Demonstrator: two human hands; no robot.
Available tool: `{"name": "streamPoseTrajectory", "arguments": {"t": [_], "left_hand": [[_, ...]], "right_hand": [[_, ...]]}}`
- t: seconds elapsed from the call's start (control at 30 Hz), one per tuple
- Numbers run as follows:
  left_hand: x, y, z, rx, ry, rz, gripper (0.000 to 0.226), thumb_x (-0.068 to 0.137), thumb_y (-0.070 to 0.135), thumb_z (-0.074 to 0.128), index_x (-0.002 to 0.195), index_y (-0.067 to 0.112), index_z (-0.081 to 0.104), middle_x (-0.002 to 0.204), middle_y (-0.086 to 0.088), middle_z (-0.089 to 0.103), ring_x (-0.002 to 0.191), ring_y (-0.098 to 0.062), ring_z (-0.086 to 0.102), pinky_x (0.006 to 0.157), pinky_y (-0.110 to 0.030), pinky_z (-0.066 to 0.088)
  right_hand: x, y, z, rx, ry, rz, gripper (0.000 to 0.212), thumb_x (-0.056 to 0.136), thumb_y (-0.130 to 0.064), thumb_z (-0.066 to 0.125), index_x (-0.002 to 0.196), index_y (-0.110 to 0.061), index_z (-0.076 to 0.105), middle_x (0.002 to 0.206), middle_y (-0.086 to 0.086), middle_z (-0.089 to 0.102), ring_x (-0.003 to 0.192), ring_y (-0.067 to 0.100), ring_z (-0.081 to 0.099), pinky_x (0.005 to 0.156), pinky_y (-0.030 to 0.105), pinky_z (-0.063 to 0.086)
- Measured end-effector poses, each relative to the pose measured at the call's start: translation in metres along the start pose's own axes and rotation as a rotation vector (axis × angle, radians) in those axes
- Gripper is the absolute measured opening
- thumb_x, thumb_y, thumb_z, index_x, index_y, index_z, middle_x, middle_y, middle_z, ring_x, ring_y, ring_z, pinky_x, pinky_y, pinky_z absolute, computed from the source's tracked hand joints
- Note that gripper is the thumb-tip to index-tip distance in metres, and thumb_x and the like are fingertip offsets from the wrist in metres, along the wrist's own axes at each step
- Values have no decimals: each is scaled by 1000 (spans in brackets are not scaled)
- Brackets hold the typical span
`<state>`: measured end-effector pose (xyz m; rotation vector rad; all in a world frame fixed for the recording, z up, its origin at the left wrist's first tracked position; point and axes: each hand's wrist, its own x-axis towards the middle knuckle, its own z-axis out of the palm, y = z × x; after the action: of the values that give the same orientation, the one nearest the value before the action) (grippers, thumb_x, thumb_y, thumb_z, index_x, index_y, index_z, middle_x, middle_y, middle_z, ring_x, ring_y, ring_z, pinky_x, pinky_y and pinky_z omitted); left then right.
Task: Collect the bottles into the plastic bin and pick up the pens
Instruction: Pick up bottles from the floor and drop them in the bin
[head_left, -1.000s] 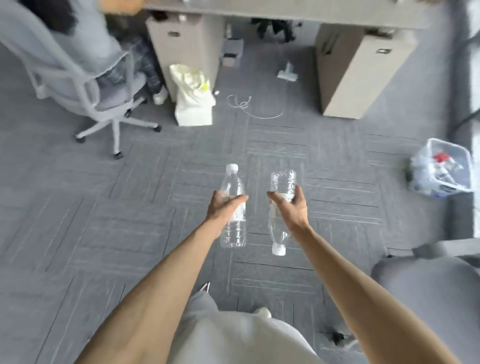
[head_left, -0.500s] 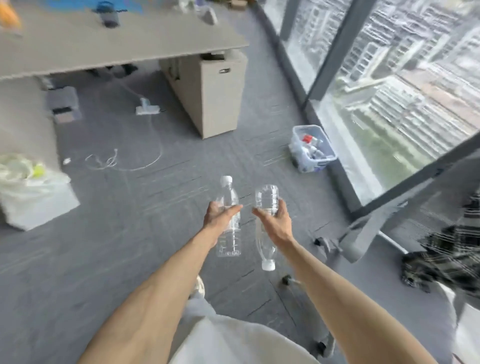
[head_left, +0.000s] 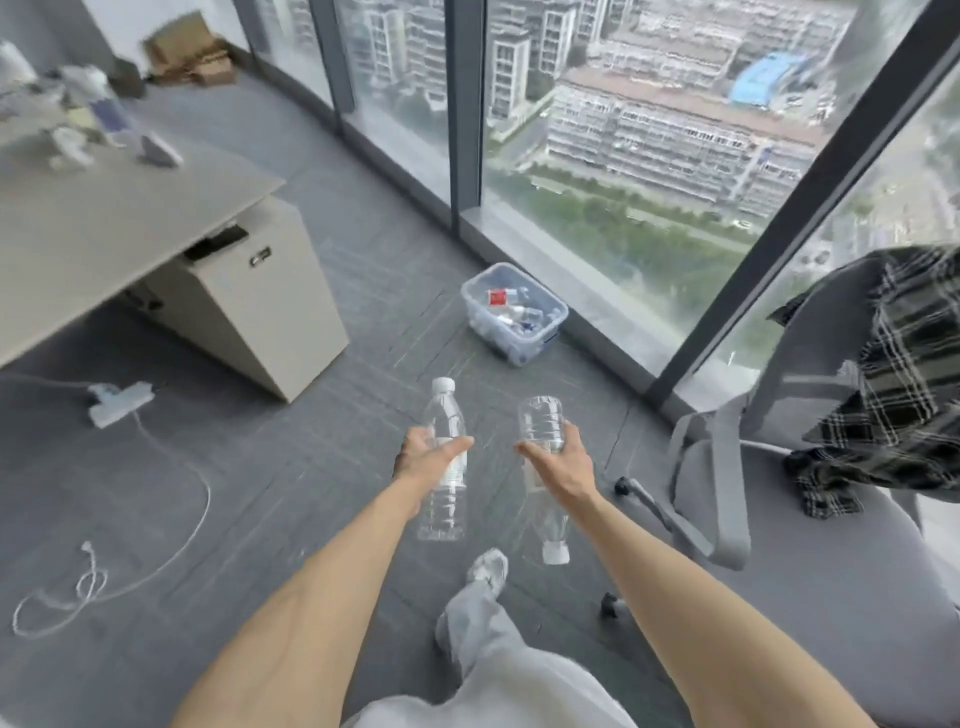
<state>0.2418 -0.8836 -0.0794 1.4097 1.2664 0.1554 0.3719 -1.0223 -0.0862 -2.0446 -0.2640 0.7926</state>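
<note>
My left hand (head_left: 427, 460) grips a clear plastic bottle (head_left: 442, 499) upright, white cap on top. My right hand (head_left: 558, 462) grips a second clear bottle (head_left: 542, 423) upside down, its white cap pointing at the floor. Both are held out in front of me above the grey carpet. The clear plastic bin (head_left: 511, 310) stands on the floor ahead by the window and holds several bottles, one with a red label. No pens are in view.
A desk (head_left: 104, 218) with a beige drawer cabinet (head_left: 260, 301) is on the left. A white power strip (head_left: 120, 402) and its cord lie on the carpet. A grey office chair (head_left: 810, 467) with a plaid cloth (head_left: 904, 384) stands right. Floor-to-ceiling windows run behind the bin.
My view has swung right, so the bin now sits ahead by the window instead of far right. Both hands hold their bottles as before. The other chair and bag have left view.
</note>
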Motion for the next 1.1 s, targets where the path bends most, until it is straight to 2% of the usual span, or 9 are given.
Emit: {"name": "streamPoseTrajectory", "arguments": {"t": [0.17, 0.3, 0.4, 0.57, 0.67, 0.83, 0.93, 1.0, 1.1], "left_hand": [[93, 70, -22, 20, 33, 20, 74, 72, 46, 77, 131, 15, 45, 128, -6, 55, 112, -23, 53, 88, -31, 44], [156, 125, -28, 30, -17, 52, 73, 77, 46, 72, 135, 16, 39, 120, -2, 48, 106, -20, 47, 83, -30, 38], [199, 154, -27, 44, -46, 34, 72, 76, 47, 72, 132, 16, 39, 119, -4, 51, 103, -21, 51, 79, -30, 40], [287, 195, -18, 81, -117, 19, 72, 77, 44, 73, 134, 15, 39, 120, -2, 47, 103, -19, 46, 82, -30, 38], [352, 224, -15, 118, -129, 23, 71, 74, 43, 76, 132, 15, 44, 128, -5, 52, 104, -19, 48, 84, -29, 39], [458, 294, -19, 189, -273, 79, 72, 75, 41, 76, 133, 15, 43, 133, -8, 49, 110, -20, 48, 88, -32, 40], [510, 343, -16, 204, -295, 102, 71, 77, 38, 75, 134, 12, 41, 136, -10, 48, 116, -24, 48, 87, -31, 38], [537, 369, -9, 242, -315, 92, 72, 78, 40, 74, 135, 11, 40, 137, -11, 48, 120, -26, 49, 87, -31, 38], [570, 394, 6, 312, -377, 107, 74, 77, 42, 74, 136, 12, 40, 137, -11, 48, 119, -26, 49, 88, -32, 39]], "right_hand": [[100, -62, 21, 65, 32, 41, 76, 78, -40, 75, 143, -29, 38, 117, 3, 62, 98, 22, 59, 81, 32, 50], [170, -107, 35, 53, 21, 15, 76, 78, -39, 74, 143, -27, 37, 111, 5, 61, 96, 23, 59, 85, 33, 50], [211, -133, 43, 54, 10, 26, 76, 78, -38, 75, 143, -24, 37, 112, 4, 62, 96, 22, 61, 85, 34, 50], [286, -169, 57, 72, 40, 76, 74, 79, -40, 75, 142, -25, 39, 116, 4, 61, 98, 20, 58, 88, 31, 46], [341, -190, 64, 154, 101, 147, 73, 77, -44, 75, 139, -24, 42, 122, 2, 60, 105, 21, 60, 88, 31, 44], [424, -223, 72, 304, 231, 273, 85, 61, -61, 76, 132, -20, 52, 123, 3, 64, 107, 22, 63, 87, 37, 51], [465, -241, 74, 429, 304, 349, 87, 54, -62, 76, 125, -14, 58, 113, 8, 69, 95, 22, 68, 69, 31, 52], [483, -258, 74, 502, 346, 372, 73, 66, -51, 77, 123, -10, 59, 106, 9, 71, 82, 17, 68, 59, 26, 47], [515, -273, 76, 608, 371, 422, 57, 79, -38, 71, 125, -8, 56, 103, 9, 70, 75, 17, 65, 53, 23, 47]]}}
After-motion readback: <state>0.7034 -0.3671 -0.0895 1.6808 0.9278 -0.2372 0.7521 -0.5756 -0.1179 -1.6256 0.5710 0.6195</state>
